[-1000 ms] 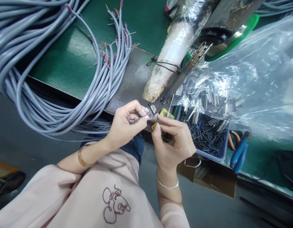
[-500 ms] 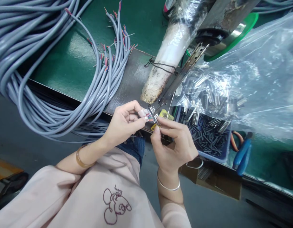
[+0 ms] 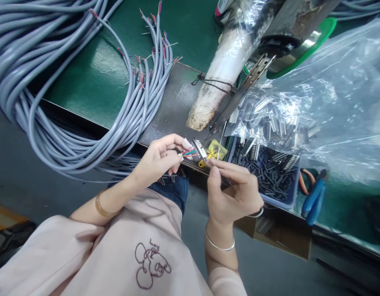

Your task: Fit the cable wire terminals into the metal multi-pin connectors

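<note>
My left hand (image 3: 161, 158) pinches the stripped end of a grey cable, whose thin coloured wires (image 3: 189, 153) fan out to the right. The wire tips meet a small black connector with metal pins (image 3: 199, 148), which hangs at the bench edge. My right hand (image 3: 235, 193) is just below and right of the connector, fingers curled, thumb and forefinger pressed together at the tip. What it pinches is too small to make out. A yellow tag (image 3: 215, 149) lies right behind the connector.
A big coil of grey cables (image 3: 63, 119) with stripped ends covers the left of the green bench (image 3: 97, 78). A blue tray of black connectors (image 3: 267, 174) sits right, under a clear plastic bag (image 3: 325, 107). Blue-handled pliers (image 3: 315, 197) lie farther right. A wrapped machine arm (image 3: 221, 78) hangs above.
My right hand has drawn down and right, away from the connector. My left hand stays on the cable end, with the coloured wires now showing more clearly.
</note>
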A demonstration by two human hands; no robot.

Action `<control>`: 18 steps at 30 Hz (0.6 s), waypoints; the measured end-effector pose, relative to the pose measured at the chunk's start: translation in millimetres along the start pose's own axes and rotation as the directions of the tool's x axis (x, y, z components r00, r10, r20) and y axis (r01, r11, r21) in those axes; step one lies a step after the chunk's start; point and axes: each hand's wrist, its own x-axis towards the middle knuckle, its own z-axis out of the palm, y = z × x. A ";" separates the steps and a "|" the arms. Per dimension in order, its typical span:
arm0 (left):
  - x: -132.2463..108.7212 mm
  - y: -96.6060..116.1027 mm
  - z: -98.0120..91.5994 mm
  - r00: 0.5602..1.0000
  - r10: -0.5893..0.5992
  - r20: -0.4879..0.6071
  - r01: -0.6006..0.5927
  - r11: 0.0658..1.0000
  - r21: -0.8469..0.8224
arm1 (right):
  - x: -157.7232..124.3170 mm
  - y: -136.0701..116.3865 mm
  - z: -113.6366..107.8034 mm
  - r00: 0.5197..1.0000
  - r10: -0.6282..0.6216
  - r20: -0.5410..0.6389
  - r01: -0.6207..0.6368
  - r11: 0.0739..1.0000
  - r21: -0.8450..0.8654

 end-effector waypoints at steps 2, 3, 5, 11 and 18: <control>-4.3 -1.1 -2.9 1.000 -0.010 0.000 0.010 1.000 -0.015 | -5.3 3.1 -1.3 0.997 0.009 -0.080 -0.002 0.995 0.095; -6.5 -1.1 -3.8 1.000 -0.021 0.003 0.021 1.000 -0.020 | -7.8 4.8 -2.2 0.993 -0.006 -0.118 0.020 0.992 0.122; -10.7 -0.1 -4.7 0.999 -0.051 0.019 0.051 0.998 -0.038 | -12.1 7.8 -4.8 0.988 -0.050 -0.148 0.070 0.989 0.131; -19.2 5.7 -6.1 0.978 -0.120 0.169 0.148 0.975 -0.164 | -17.8 11.0 -8.5 0.982 -0.168 0.083 0.164 0.985 0.045; -30.0 8.8 -7.1 0.961 -0.136 0.240 0.160 0.983 -0.085 | -17.5 5.8 -1.6 0.978 -0.196 0.072 0.195 0.981 0.021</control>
